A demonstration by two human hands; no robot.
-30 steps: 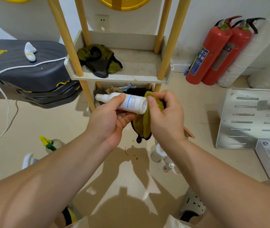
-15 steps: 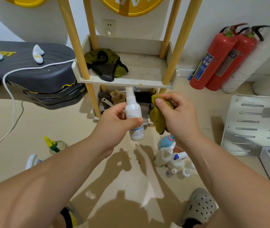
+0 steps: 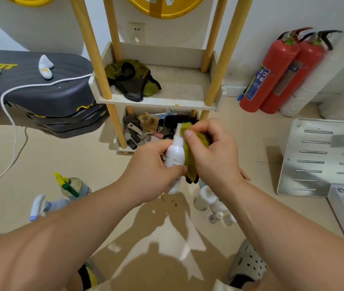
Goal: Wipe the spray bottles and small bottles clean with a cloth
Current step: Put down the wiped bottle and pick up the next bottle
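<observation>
The left hand [image 3: 152, 171] grips a white spray bottle [image 3: 175, 154] around its lower half and holds it upright above the floor, nozzle end pointing up toward the shelf. The right hand [image 3: 213, 156] pinches an olive-green cloth [image 3: 191, 156] and presses it against the right side of the bottle, from the neck down along the body, with the thumb lying over the cloth near the top. On the floor just below and to the right of the hands stands a cluster of small white bottles [image 3: 211, 203], partly hidden by the right forearm. To the left, well apart from them, stand a spray bottle with a yellow and green trigger [image 3: 70, 185] and, just beside it and nearer, a spray bottle with a white trigger head [image 3: 41, 206]. Beyond the hands stands a shelf with wooden posts [image 3: 158, 101]; a second olive and black cloth [image 3: 131, 79] lies on its upper tray, and mixed small items fill the lower one. Two red fire extinguishers [image 3: 278, 74] stand against the far wall on the right, a perforated metal panel [image 3: 322, 156] lies on the floor at the right, and a dark padded bench [image 3: 37, 89] with a white cord over it sits at the left.
</observation>
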